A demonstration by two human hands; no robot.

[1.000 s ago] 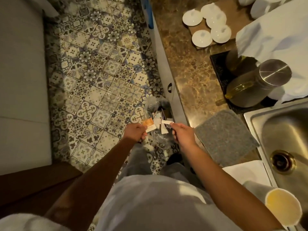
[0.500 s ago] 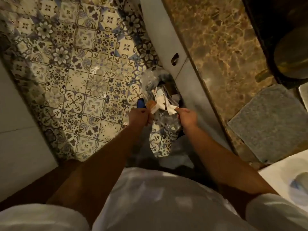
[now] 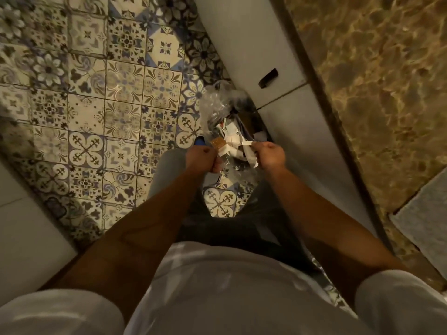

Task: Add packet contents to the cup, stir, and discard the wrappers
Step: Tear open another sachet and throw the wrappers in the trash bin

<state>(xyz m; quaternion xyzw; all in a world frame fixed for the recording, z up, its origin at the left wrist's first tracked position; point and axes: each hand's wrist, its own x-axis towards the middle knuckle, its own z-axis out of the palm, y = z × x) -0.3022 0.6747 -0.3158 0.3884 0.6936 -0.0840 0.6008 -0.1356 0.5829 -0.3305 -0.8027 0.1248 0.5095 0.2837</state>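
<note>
My left hand (image 3: 202,158) is curled into a fist, its fingers (image 3: 216,165) pinched tight on an orange-and-white wrapper (image 3: 220,145) that sticks up from the knuckles. My right hand (image 3: 269,155) is closed as well, thumb and fingers clamped on a torn white wrapper strip (image 3: 247,147) that droops down past the thumb. The two hands sit level with each other, a small gap between them, both directly above the mouth of a clear plastic trash bag (image 3: 217,102). Inside that bag I see crumpled white paper scraps (image 3: 229,130) just beyond the wrappers, so close that I cannot tell whether the held pieces touch them. The bag's far rim stands up crinkled and glossy, leaning against a pale cabinet front (image 3: 244,44) with a dark recessed handle (image 3: 268,78). Something small and blue (image 3: 199,141) peeks out just beyond my left knuckles; I cannot tell what it is.

Both forearms reach down from short light sleeves, and my light shirt (image 3: 217,286) fills the bottom of the view. The bag sits on a patterned tile floor (image 3: 96,93) that spreads to the left. To the right, above the cabinet, runs a brown marbled countertop (image 3: 375,81), with a grey mat (image 3: 425,213) lying at its near edge. The cup is out of view.
</note>
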